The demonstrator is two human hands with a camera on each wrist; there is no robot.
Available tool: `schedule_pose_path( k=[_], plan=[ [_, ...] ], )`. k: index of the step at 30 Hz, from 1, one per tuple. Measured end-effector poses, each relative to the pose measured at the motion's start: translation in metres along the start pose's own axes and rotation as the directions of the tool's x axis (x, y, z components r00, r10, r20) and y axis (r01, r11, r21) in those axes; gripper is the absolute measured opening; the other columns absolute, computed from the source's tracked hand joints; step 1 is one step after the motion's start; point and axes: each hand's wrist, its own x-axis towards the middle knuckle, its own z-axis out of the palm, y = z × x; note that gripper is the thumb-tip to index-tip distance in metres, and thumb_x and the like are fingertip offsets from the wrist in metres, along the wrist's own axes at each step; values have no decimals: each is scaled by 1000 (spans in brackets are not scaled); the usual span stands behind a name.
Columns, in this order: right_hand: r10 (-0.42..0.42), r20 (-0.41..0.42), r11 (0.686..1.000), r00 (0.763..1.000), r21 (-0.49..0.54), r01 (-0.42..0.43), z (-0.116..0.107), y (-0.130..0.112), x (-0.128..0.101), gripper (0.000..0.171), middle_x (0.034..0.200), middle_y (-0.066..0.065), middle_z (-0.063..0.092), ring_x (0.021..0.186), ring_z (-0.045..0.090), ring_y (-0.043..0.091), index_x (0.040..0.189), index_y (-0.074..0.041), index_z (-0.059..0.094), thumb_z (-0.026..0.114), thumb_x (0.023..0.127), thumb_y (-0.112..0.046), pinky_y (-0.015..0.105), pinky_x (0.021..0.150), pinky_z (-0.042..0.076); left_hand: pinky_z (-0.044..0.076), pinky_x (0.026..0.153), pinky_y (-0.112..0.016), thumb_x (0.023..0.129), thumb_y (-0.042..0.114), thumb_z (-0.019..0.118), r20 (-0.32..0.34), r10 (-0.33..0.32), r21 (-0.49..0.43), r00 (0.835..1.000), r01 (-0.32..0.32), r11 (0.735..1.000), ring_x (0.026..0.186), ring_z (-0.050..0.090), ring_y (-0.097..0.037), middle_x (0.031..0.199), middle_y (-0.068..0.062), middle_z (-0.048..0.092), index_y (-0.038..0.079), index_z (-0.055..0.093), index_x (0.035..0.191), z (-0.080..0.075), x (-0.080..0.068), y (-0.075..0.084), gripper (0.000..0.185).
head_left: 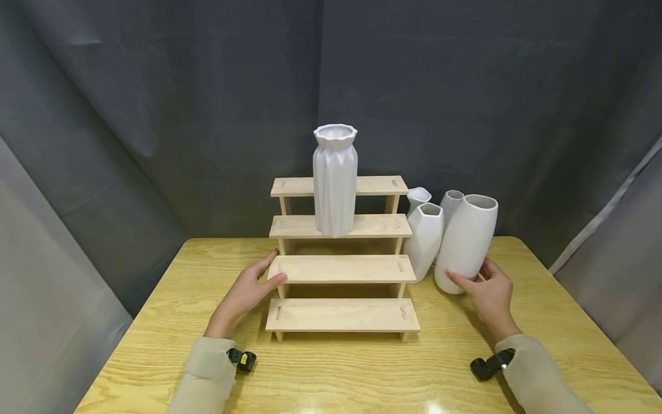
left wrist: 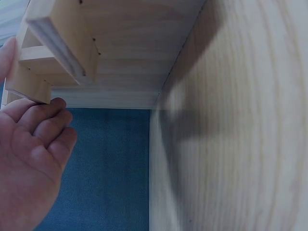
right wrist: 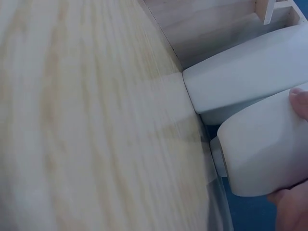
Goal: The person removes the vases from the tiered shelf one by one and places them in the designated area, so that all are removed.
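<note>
A pale wooden tiered display stand [head_left: 341, 268] stands mid-table. My left hand [head_left: 248, 293] grips its left end, the thumb over one step; in the left wrist view the curled fingers [left wrist: 48, 120] lie beneath a board. A tall white pleated vase [head_left: 335, 178] stands upright on the stand's second step from the top. My right hand [head_left: 488, 293] holds a smooth white vase [head_left: 468, 241] low on its body, thumb in front and fingers behind. That vase leans to the right; whether its base touches the table, I cannot tell.
Right of the stand, a faceted white vase [head_left: 425, 238] stands close beside it. Behind are a white vase with a flared mouth [head_left: 418, 195] and another narrow one [head_left: 451, 201], both partly hidden. Dark curtain [head_left: 155, 115] hangs behind the wooden table [head_left: 320, 379].
</note>
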Motion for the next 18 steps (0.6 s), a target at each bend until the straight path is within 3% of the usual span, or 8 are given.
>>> schedule_pose_path(
  k=[18],
  plan=[
    [46, 19, 998, 999, -39, -45, 6, 8, 2, 95, 146, 17, 47, 133, 46, 33, 149, -4, 43, 88, 73, -41, 47, 107, 40, 23, 116, -49, 93, 56, 61, 5, 3, 25, 1000, -3, 1000, 146, 22, -32, 161, -2, 23, 15, 26, 158, -1, -1, 2, 84]
  ],
)
